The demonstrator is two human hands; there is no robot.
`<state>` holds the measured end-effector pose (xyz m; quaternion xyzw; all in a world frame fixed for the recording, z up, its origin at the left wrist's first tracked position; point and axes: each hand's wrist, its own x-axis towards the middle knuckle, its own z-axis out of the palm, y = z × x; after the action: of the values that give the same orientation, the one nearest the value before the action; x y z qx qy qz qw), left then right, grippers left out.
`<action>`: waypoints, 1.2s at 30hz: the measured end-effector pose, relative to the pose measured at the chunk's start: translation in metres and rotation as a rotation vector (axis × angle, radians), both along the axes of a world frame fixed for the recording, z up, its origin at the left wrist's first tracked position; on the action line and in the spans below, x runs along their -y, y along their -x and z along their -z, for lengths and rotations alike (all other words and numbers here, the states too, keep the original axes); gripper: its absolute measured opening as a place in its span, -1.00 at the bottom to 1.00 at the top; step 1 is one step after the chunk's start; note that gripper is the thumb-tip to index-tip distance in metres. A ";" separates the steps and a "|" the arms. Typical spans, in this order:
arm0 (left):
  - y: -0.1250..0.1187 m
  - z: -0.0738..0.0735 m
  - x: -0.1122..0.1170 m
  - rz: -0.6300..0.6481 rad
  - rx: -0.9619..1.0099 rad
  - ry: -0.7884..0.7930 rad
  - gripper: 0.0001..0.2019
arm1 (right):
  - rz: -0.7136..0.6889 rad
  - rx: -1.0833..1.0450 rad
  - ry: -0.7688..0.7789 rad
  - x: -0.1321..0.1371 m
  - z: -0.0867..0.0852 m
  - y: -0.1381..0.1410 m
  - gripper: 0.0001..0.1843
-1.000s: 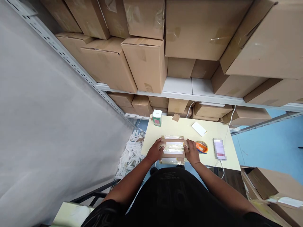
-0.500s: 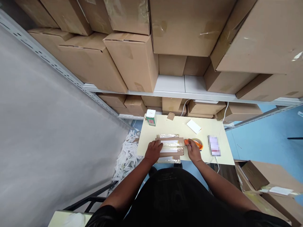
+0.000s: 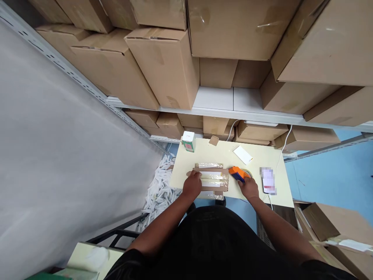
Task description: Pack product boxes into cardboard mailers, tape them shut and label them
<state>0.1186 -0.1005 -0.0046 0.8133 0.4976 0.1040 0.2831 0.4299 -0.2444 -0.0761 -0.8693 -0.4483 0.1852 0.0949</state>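
At the table's front edge lies a flat cardboard piece point(image 3: 214, 184) with white strips and shiny clear tape across it. My left hand point(image 3: 192, 185) grips its left end, fingers curled over the edge. Beneath it, another taped cardboard piece point(image 3: 208, 165) shows at the back and front. My right hand point(image 3: 250, 188) is closed round the rear of an orange and blue tape dispenser point(image 3: 237, 172), whose front end points left, close to the cardboard's right edge. Part of the tape roll shows beside the fingers.
On the cream table point(image 3: 180, 171) are a green and white box point(image 3: 189, 142), a cardboard scrap point(image 3: 213, 140), a white card point(image 3: 243, 155) and a phone point(image 3: 268, 181) with a cable. Boxed shelves point(image 3: 215, 107) stand behind. Paper scraps point(image 3: 157, 190) cover the floor at left.
My right hand has taken the tape dispenser by its rear and turned it, lifting it off the table. My left hand has shifted its hold on the cardboard's left end. The view moved slightly.
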 end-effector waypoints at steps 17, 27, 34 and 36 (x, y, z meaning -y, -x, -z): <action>0.033 -0.009 -0.011 -0.272 0.949 0.813 -0.37 | -0.295 -0.809 -0.064 -0.078 -0.150 0.094 -0.64; 0.030 -0.005 -0.010 -0.366 0.985 0.855 -0.49 | -0.371 -0.672 0.014 -0.100 -0.150 0.108 -0.61; 0.028 -0.009 -0.012 -0.413 0.984 0.901 -0.60 | -0.430 -0.574 0.055 -0.108 -0.158 0.116 -0.61; 0.029 -0.006 -0.012 -0.417 0.933 0.861 -0.64 | -0.452 -0.528 0.101 -0.110 -0.163 0.119 -0.58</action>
<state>0.0901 -0.0887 0.0011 0.3841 0.4669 0.2897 0.7420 0.3108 -0.1341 0.0868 -0.6737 -0.5798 0.4420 0.1211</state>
